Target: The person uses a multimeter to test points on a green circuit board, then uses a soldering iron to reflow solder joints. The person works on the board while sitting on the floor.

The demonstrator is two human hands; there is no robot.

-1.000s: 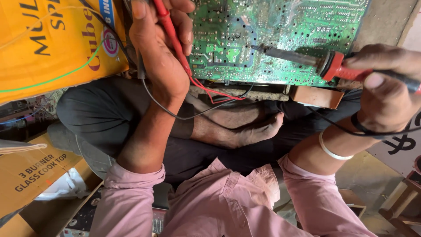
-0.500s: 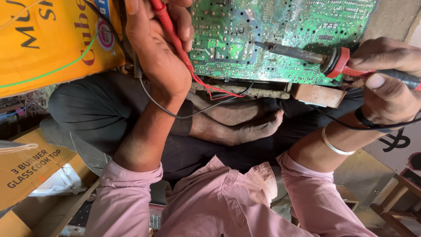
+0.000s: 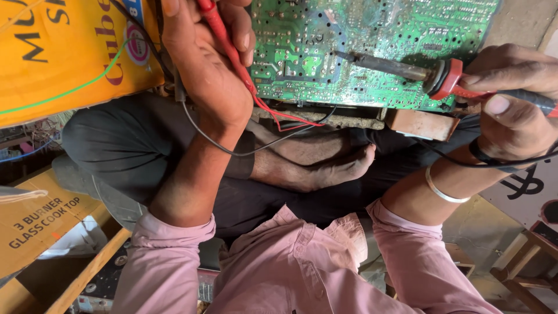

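The person sits cross-legged, a bare foot (image 3: 325, 168) tucked under a green circuit board (image 3: 372, 46) that rests across the lap in dark trousers (image 3: 116, 151). The board's solder side faces up, and it fills the upper middle of the view.

The left hand (image 3: 203, 70) is curled around a red probe (image 3: 224, 40), fingers pressed together on its shaft; the probe runs up past the top edge, so its tip is out of sight. The hand lies at the board's left edge. A red wire (image 3: 285, 119) and a black wire (image 3: 232, 152) trail from under this hand along the board's lower edge and over the forearm.

The right hand (image 3: 511, 107) pinches the red handle of a soldering iron (image 3: 407, 70), thumb on top and fingers wrapped beneath. The iron lies nearly level over the board, its dark barrel pointing left with the tip touching or just above the solder side near the board's middle; which cannot be told. A black cord (image 3: 494, 163) loops round the right wrist, beside a thin metal bangle (image 3: 444, 192).

A brown block (image 3: 421, 123) sits under the board's lower right edge. A yellow bag (image 3: 64, 52) fills the upper left, a green wire (image 3: 75, 87) across it. A cardboard box (image 3: 40, 221) lies lower left. Pink sleeves (image 3: 302, 267) cover both upper arms. A wooden stool (image 3: 523, 273) stands lower right
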